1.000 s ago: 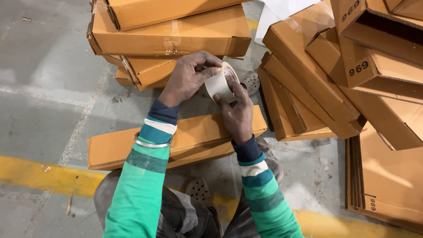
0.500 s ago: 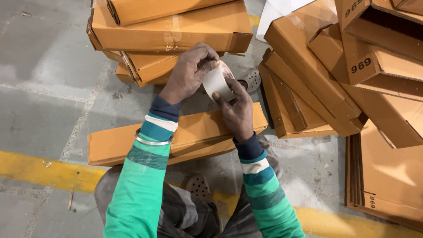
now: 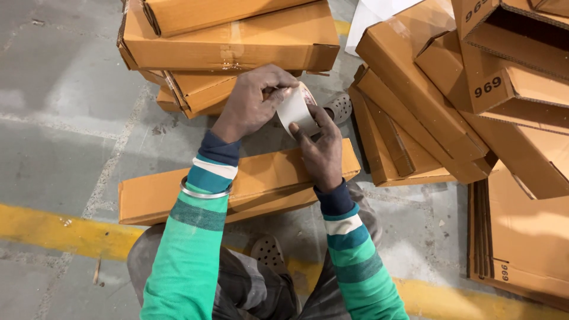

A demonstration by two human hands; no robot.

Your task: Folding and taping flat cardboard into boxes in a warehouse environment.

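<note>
Left hand (image 3: 252,106) and right hand (image 3: 321,151) both gripping a roll of tape (image 3: 296,109), fingers pinching its edge, hovering over a long flat cardboard box (image 3: 261,178) lying on the concrete floor (image 3: 59,118)

We see matt brown cardboard boxes (image 3: 237,184), a smooth, pale tape roll (image 3: 294,111), rough grey concrete floor (image 3: 53,142), a knitted striped sleeve (image 3: 189,261) and a shiny metal bangle (image 3: 204,193)

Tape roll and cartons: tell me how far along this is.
Done, apparently: closed flat cartons stacked ahead, the top one showing a tape strip. In hand: both hands hold the tape roll; the left hand picks at its edge while the right hand steadies it. Left: the long carton on the floor under the wrists, with no tape visible on it.
</note>
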